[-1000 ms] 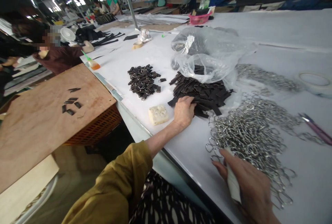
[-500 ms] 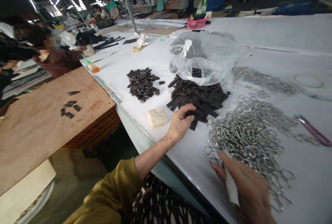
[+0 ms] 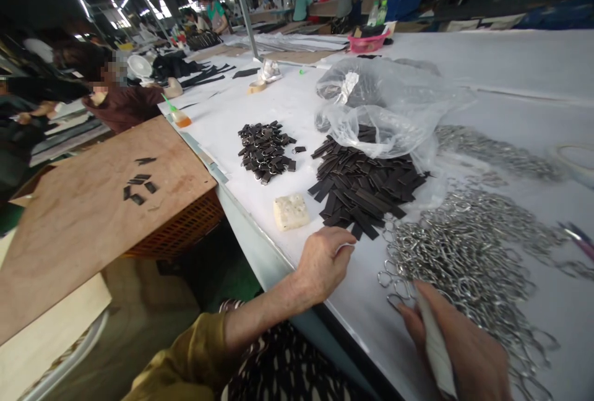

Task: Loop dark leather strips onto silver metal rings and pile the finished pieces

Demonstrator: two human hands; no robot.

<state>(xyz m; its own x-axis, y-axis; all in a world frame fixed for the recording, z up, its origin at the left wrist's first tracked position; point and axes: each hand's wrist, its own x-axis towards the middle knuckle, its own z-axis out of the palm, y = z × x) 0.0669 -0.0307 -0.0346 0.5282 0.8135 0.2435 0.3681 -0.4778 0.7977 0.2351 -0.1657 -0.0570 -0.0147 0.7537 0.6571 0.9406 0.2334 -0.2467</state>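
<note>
My left hand (image 3: 325, 262) is closed in a pinch just in front of the pile of dark strips (image 3: 366, 184); anything between its fingertips is too small to make out. Lower right, my right hand (image 3: 468, 345) is closed around a pale, narrow object (image 3: 436, 345), at the near left side of the heap of metal rings (image 3: 464, 252). One ring (image 3: 394, 301) lies at its fingertips. A whitish block (image 3: 291, 212) rests left of the strips. Behind it is a pile of dark folded tabs with rings (image 3: 264, 150).
Clear plastic bags (image 3: 385, 104) lie behind the strips. Scissors-like snips (image 3: 578, 239) are at the right edge. A wooden board (image 3: 97, 203) with several dark pieces stands left. A pink basket (image 3: 369, 42) and an orange-tinted bottle (image 3: 179, 115) are farther back. A person (image 3: 125, 104) sits at the left.
My left hand has drawn back from the dark strips toward the table's near edge, and its fingers have closed. The view has shifted, moving the table's things slightly across the picture.
</note>
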